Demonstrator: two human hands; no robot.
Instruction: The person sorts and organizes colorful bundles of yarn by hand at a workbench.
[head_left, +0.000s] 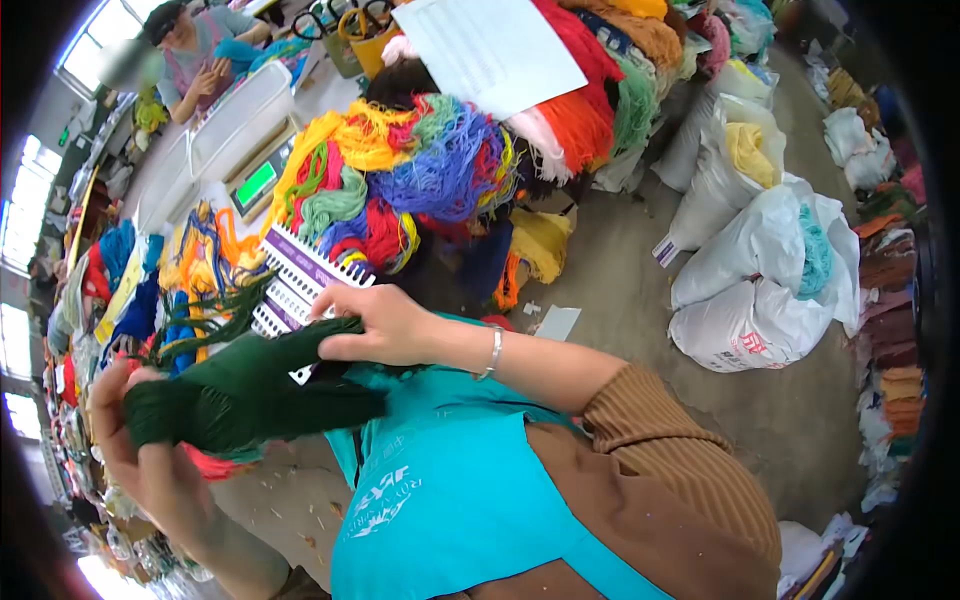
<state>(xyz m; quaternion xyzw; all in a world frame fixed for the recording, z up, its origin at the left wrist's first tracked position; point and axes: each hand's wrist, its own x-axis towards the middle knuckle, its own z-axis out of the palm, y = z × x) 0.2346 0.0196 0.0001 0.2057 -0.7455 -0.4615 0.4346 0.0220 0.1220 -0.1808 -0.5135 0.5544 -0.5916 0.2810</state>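
A thick dark green skein of yarn (255,395) is stretched between my hands, in front of the turquoise apron. Fingers of my left hand (165,475), slightly blurred, curl round its left end. At the other end, my right hand (385,325) grips the yarn between thumb and fingers. Loose green strands (215,325) trail above the skein. Just behind my right fingers lies a white and purple card with rows of holes (290,285), partly covered by the yarn.
Multicoloured yarn (430,170) is heaped on the table, beside a scale with a green display (255,187) and clear plastic bins (240,118). A paper sheet (490,55) lies on more yarn. White sacks (750,320) stand on the floor at right. Another person (195,60) sits across.
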